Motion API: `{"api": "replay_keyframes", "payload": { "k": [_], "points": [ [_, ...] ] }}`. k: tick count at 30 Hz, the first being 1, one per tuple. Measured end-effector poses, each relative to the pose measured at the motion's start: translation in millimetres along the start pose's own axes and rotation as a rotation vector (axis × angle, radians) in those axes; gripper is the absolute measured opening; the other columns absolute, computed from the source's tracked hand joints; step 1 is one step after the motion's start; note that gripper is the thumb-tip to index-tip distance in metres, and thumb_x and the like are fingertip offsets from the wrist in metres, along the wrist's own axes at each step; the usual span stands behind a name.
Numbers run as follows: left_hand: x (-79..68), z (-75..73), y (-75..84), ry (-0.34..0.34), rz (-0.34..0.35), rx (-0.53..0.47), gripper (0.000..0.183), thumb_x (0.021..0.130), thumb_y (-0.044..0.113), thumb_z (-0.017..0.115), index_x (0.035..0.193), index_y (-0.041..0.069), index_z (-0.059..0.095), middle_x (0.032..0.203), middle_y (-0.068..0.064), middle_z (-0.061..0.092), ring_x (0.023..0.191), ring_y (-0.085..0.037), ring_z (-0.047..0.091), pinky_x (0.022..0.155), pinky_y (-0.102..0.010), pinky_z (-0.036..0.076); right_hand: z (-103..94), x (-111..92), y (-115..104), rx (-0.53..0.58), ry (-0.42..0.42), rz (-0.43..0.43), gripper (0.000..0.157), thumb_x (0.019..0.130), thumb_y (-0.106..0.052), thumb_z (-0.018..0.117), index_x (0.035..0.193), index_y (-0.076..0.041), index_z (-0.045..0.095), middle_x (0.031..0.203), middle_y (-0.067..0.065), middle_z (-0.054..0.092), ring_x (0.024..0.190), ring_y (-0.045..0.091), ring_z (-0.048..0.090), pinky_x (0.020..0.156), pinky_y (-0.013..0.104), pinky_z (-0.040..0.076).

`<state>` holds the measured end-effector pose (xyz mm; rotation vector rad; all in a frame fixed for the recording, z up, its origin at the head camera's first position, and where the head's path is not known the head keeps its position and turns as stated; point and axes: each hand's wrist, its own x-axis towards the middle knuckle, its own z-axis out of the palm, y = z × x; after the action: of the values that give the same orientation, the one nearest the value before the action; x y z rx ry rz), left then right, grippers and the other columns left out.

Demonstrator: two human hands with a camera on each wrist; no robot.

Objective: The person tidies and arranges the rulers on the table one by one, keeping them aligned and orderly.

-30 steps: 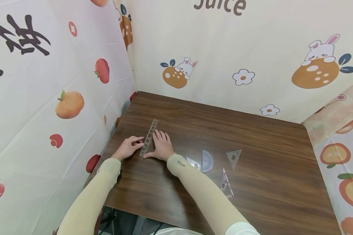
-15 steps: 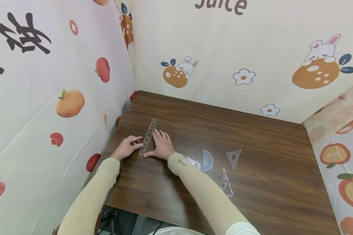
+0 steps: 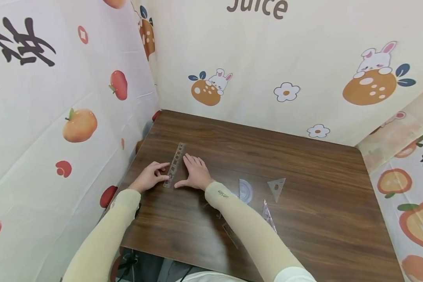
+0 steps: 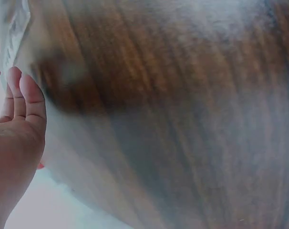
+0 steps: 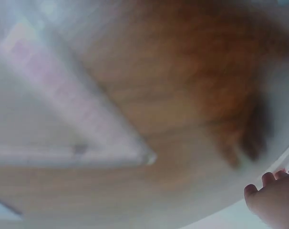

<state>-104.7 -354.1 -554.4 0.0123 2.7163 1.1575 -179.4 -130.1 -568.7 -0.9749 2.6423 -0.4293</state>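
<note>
Flanking a ruler, left hand relaxed, right hand spread, woodgrain table, patterned walls

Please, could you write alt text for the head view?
A person's left hand and right hand are on either side of a transparent ruler on a brown table. Farther right lie a protractor and a triangle; behind is a printed backdrop.

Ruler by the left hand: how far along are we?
Looks done: the ruler lies flat on the left of the table. In hand: probably its alignment, with the left hand at its edge and the right hand beside it. Apparently left: the protractor, the wide triangle and the slim triangle, all farther right.
</note>
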Motion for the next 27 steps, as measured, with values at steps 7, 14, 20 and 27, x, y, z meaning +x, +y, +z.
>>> {"api": "replay_keyframes", "payload": {
  "k": [7, 14, 20, 27],
  "points": [
    [6.7, -2.4, 14.0, 0.014, 0.021, 0.009, 0.06, 0.094, 0.017, 0.075, 0.149, 0.007, 0.054, 0.118, -0.018, 0.059, 0.088, -0.02, 0.056, 0.081, -0.033, 0.049, -20.2, -9.1, 19.1, 0.041, 0.026, 0.016, 0.125, 0.074, -0.077, 0.075, 0.166, -0.012, 0.019, 0.175, 0.003, 0.018, 0.161, 0.026, 0.022, 0.132, 0.047, 0.015],
    [11.0, 1.6, 30.5, 0.021, 0.08, 0.03, 0.061, 0.092, 0.014, 0.077, 0.148, 0.004, 0.055, 0.116, -0.02, 0.058, 0.091, -0.024, 0.053, 0.08, -0.037, 0.046, -35.8, -22.9, 37.8, 0.042, 0.049, 0.018, 0.124, 0.075, -0.074, 0.077, 0.165, -0.01, 0.02, 0.174, 0.005, 0.022, 0.16, 0.029, 0.023, 0.131, 0.049, 0.014],
    [13.8, 7.0, 44.9, -0.002, 0.086, 0.027, 0.063, 0.092, 0.015, 0.077, 0.15, 0.006, 0.053, 0.114, -0.021, 0.054, 0.091, -0.026, 0.048, 0.079, -0.037, 0.042, -47.3, -36.8, 51.7, 0.021, 0.089, 0.016, 0.124, 0.074, -0.07, 0.08, 0.165, -0.008, 0.022, 0.172, 0.01, 0.025, 0.158, 0.034, 0.026, 0.131, 0.051, 0.015],
    [18.7, 11.9, 64.2, -0.046, 0.096, 0.018, 0.065, 0.093, 0.02, 0.077, 0.152, 0.012, 0.052, 0.12, -0.02, 0.054, 0.095, -0.029, 0.049, 0.08, -0.038, 0.042, -64.3, -55.1, 62.8, 0.029, 0.117, 0.022, 0.124, 0.074, -0.066, 0.083, 0.165, -0.01, 0.021, 0.172, 0.011, 0.025, 0.158, 0.036, 0.027, 0.131, 0.052, 0.016]
  ]
}}
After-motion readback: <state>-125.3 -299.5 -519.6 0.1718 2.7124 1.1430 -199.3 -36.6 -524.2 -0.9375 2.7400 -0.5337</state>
